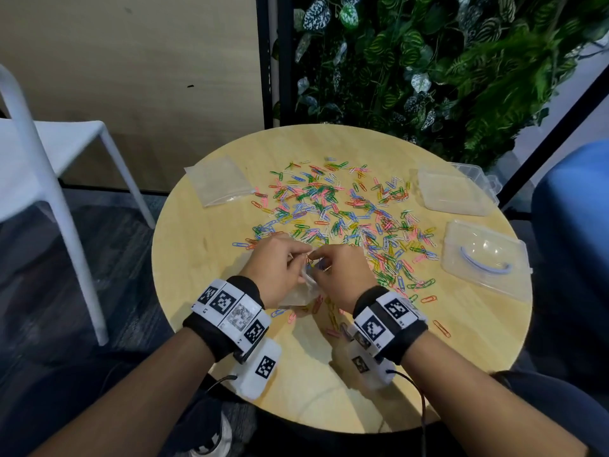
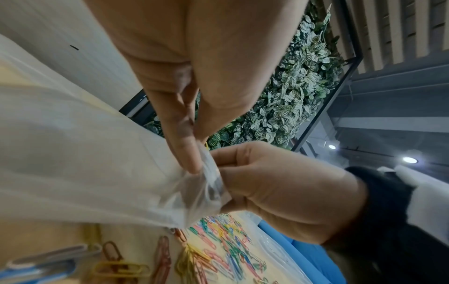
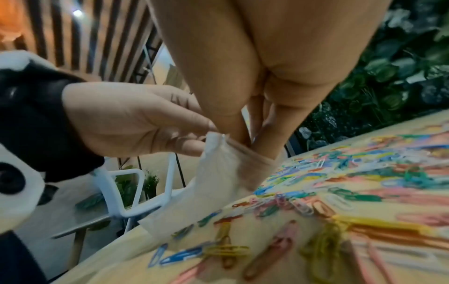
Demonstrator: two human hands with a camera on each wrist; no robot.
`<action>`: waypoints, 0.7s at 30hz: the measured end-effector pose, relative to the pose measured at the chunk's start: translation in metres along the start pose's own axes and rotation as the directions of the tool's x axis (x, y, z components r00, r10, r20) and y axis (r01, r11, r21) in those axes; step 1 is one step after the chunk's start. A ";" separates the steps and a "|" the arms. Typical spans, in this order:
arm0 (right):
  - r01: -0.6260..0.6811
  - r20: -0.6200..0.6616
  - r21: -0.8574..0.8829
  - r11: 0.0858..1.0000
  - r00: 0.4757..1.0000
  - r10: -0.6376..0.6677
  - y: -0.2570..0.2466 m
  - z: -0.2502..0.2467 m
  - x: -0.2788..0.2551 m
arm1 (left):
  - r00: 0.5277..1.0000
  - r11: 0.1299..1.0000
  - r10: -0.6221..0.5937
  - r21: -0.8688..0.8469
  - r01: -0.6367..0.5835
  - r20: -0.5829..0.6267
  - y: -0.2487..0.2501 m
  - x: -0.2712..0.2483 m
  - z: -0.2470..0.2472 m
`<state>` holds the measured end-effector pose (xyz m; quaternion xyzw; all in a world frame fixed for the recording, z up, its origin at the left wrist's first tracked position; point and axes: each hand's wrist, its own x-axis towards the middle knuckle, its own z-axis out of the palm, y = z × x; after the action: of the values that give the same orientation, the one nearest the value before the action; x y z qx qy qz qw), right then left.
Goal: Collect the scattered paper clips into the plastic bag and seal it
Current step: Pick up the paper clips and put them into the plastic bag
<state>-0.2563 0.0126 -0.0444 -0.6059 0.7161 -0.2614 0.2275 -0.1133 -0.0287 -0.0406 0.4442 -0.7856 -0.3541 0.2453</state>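
Observation:
A clear plastic bag [image 1: 301, 295] hangs between my two hands over the near side of the round wooden table [image 1: 197, 258]. My left hand [image 1: 304, 258] pinches the bag's rim between thumb and finger [image 2: 192, 153]. My right hand [image 1: 318, 263] has its fingertips [image 3: 264, 142] bunched together and tucked into the bag's mouth [image 3: 243, 153], with a few clips showing at them in the head view. Colourful paper clips [image 1: 346, 209] lie scattered across the middle of the table, and several more [image 1: 329, 318] lie under my wrists.
A second clear bag [image 1: 219, 181] lies at the far left of the table. Two clear plastic boxes [image 1: 454, 192] [image 1: 484, 255] sit along the right edge. A white chair [image 1: 49, 143] stands left, a blue seat [image 1: 573, 209] right, a plant wall [image 1: 428, 61] behind.

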 end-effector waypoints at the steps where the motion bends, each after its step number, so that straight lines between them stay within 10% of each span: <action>1: 0.025 -0.008 -0.003 1.000 1.000 -0.025 -0.001 0.000 -0.001 | 1.000 1.000 0.008 -0.006 -0.008 0.001 0.000 0.000 0.000; 12: 0.233 0.179 -0.064 0.970 0.959 -0.218 -0.009 -0.029 -0.006 | 1.000 1.000 -0.014 0.024 0.014 0.001 0.004 -0.002 -0.007; 16: 0.090 0.035 0.070 0.993 0.995 -0.093 0.010 -0.076 -0.004 | 1.000 0.999 -0.016 0.050 0.018 -0.024 0.001 0.000 -0.012; 21: -0.216 0.063 -0.446 0.869 0.960 0.272 0.081 -0.115 -0.033 | 0.998 0.997 0.010 0.074 -0.006 -0.058 -0.001 0.005 -0.021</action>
<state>-0.3855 0.0673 -0.0097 -0.5608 0.8116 -0.0263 0.1619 -0.1007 -0.0404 -0.0283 0.4601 -0.7923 -0.3109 0.2530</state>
